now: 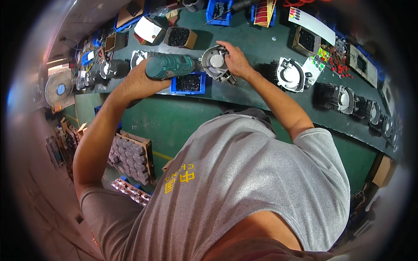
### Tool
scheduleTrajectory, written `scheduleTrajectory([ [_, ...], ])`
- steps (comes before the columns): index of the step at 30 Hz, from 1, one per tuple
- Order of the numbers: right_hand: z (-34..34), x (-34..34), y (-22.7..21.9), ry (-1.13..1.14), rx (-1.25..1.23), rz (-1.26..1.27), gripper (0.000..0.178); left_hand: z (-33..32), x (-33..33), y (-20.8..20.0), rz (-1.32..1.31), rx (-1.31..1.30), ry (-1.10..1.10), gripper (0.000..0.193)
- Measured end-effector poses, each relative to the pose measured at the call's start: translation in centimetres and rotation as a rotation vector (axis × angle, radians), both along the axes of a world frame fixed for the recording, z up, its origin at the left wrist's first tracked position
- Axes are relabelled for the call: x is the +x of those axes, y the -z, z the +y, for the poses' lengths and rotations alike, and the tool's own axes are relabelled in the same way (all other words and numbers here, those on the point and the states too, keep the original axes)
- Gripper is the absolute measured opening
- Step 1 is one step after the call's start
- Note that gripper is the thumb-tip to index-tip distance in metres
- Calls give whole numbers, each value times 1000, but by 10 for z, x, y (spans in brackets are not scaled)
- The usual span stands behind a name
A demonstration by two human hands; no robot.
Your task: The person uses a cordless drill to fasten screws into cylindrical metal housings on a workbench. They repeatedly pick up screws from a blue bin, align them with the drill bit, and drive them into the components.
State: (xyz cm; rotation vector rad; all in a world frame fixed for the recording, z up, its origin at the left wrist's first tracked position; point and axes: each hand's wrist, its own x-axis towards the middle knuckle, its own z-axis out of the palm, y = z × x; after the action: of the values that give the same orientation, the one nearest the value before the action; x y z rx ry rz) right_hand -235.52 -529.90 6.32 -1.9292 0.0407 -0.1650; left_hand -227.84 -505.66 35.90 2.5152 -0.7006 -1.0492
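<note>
My left hand (pixel 140 81) is wrapped round the handle of a teal power drill (pixel 169 66), which lies level and points to the right. Its front end comes close to a round cast-metal housing (pixel 215 62); whether the bit touches it, I cannot tell. My right hand (pixel 237 62) grips the housing by its right rim and steadies it on the green workbench (pixel 257 48). Just below the drill, at the bench's near edge, sits a blue bin (pixel 188 91) of small black parts. Another metal casting (pixel 140 56) is partly hidden behind my left hand.
A finned housing (pixel 291 75) stands to the right, with more finned castings (pixel 344 100) beyond it. Dark motor bodies (pixel 114 68) line the left. Behind are a cardboard box (pixel 190 40) of black parts and a blue bin (pixel 219 13). A fan (pixel 60 89) stands far left.
</note>
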Motion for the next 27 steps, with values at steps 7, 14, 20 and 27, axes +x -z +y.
scheduleTrajectory([
  [7, 1, -1, -3, 7, -20, 21, 61, 1, -4, 0, 2, 35, -55, 34],
  [14, -1, -1, -8, 11, -9, 43, 62, -4, -8, -4, -6, 6, -19, 31],
  [20, -1, -2, -7, 10, -9, 17, 62, -3, -11, -7, 5, -14, -39, 28],
  [27, 0, -3, -6, 16, -21, 7, 62, -1, -12, -7, -32, 25, -28, 26],
])
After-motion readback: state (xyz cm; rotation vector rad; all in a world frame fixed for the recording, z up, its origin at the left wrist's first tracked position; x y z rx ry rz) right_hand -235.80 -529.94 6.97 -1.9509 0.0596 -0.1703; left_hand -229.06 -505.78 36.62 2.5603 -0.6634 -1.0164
